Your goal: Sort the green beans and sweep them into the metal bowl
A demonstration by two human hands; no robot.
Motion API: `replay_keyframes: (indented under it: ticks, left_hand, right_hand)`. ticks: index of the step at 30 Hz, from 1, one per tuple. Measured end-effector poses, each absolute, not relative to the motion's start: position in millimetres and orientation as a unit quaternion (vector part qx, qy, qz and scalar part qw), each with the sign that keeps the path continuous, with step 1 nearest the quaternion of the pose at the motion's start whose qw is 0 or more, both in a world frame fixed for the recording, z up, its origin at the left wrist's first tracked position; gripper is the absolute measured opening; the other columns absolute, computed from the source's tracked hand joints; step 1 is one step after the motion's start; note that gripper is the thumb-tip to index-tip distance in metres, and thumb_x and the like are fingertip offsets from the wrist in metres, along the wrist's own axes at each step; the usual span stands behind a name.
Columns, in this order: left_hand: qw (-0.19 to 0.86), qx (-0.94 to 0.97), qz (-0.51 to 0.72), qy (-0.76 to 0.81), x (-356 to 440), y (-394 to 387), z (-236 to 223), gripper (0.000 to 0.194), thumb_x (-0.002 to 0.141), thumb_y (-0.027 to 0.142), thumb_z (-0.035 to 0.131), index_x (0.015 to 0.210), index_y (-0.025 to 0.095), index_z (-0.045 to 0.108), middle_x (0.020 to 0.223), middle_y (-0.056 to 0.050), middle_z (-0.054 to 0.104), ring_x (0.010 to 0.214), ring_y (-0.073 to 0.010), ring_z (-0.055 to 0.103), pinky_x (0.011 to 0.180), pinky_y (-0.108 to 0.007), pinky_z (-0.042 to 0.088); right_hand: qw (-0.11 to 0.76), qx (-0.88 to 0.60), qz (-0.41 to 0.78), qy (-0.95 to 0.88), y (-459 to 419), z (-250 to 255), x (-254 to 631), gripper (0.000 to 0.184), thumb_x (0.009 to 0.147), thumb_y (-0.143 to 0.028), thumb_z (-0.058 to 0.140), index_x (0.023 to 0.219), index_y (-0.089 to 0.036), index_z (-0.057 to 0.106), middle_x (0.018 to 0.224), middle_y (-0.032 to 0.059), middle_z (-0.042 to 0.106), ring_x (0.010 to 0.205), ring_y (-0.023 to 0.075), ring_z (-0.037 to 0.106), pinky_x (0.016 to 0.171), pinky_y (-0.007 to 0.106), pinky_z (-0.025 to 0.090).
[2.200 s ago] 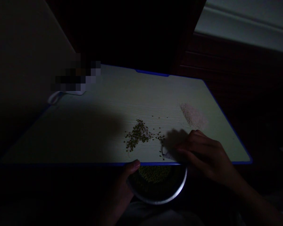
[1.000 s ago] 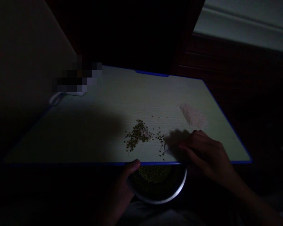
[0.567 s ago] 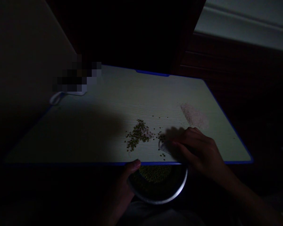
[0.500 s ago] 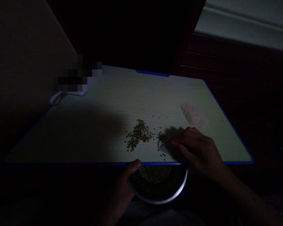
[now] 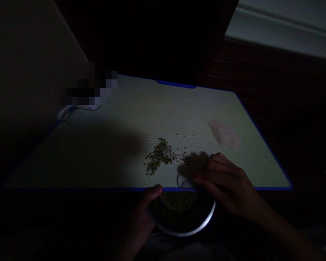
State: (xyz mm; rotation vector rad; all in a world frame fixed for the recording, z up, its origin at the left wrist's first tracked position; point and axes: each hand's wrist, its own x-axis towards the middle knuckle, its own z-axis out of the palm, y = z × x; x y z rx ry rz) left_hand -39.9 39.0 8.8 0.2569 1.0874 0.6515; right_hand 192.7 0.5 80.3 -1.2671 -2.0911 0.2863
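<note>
My left hand is closed on the left rim of a round metal bowl, its thumb up at the board's front edge. Green beans, which look like mung beans, lie in the bowl, just below that edge. My right hand pinches a clear, curved piece of plastic at the front edge, above the bowl; its full shape is hidden by the fingers and the dark. Left of it, a loose pile of green beans with some pale grains lies on the white board.
A heap of pale, rice-like grains sits on the board's right side. Stray beans lie near my right hand. A blurred-out object stands at the back left corner beside a light strap. Blue edging borders the board.
My right hand has drawn the clear plastic piece toward me to the front edge. The few beans that lay near that edge are gone from the board. My left hand and the bowl stay put.
</note>
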Motion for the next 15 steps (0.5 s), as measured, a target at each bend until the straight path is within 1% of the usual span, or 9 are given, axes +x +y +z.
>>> replay_keyframes:
  ticks: [3, 6, 8, 12, 15]
  left_hand:
    - [0.79, 0.111, 0.32, 0.511, -38, 39, 7, 0.035, 0.081, 0.028, 0.078, 0.115, 0.019, 0.074, 0.109, -0.009, 0.084, 0.119, -0.0347, 0.072, 0.109, -0.049, 0.051]
    - [0.788, 0.103, 0.312, 0.521, -38, 40, 7, 0.035, 0.08, 0.026, 0.078, 0.115, 0.019, 0.074, 0.108, -0.011, 0.084, 0.119, -0.035, 0.072, 0.109, -0.051, 0.051]
    - [0.783, 0.111, 0.318, 0.523, -39, 40, 10, 0.034, 0.078, 0.021, 0.079, 0.112, 0.021, 0.075, 0.111, -0.011, 0.083, 0.125, -0.0347, 0.068, 0.112, -0.049, 0.049]
    - [0.774, 0.13, 0.328, 0.526, -43, 41, 19, 0.037, 0.069, 0.008, 0.08, 0.101, 0.027, 0.076, 0.112, -0.007, 0.083, 0.137, -0.035, 0.059, 0.116, -0.047, 0.045]
    - [0.774, 0.135, 0.328, 0.524, -43, 41, 21, 0.029, 0.071, 0.011, 0.08, 0.096, 0.025, 0.075, 0.111, -0.006, 0.084, 0.136, -0.0356, 0.06, 0.118, -0.048, 0.042]
  right_hand:
    - [0.332, -0.528, 0.083, -0.778, -5, 79, 190, 0.016, 0.098, -0.013, 0.059, 0.105, -0.017, 0.072, 0.082, 0.0041, 0.071, 0.075, 0.0184, 0.06, 0.068, 0.035, 0.045]
    - [0.329, -0.579, 0.059, -0.744, -8, 75, 196, 0.014, 0.098, -0.016, 0.059, 0.098, -0.018, 0.073, 0.079, 0.004, 0.071, 0.074, 0.0188, 0.062, 0.068, 0.035, 0.048]
    - [0.324, -0.613, 0.037, -0.72, -8, 73, 208, 0.014, 0.098, -0.02, 0.06, 0.096, -0.018, 0.074, 0.078, 0.0042, 0.071, 0.073, 0.0192, 0.064, 0.067, 0.034, 0.049]
    - [0.308, -0.668, -0.004, -0.678, -4, 71, 238, 0.015, 0.097, -0.025, 0.06, 0.101, -0.021, 0.075, 0.087, 0.0061, 0.077, 0.075, 0.0215, 0.07, 0.064, 0.035, 0.05]
    - [0.311, -0.675, -0.008, -0.67, -4, 75, 244, 0.016, 0.097, -0.026, 0.06, 0.101, -0.023, 0.075, 0.087, 0.0059, 0.077, 0.077, 0.0227, 0.07, 0.065, 0.036, 0.051]
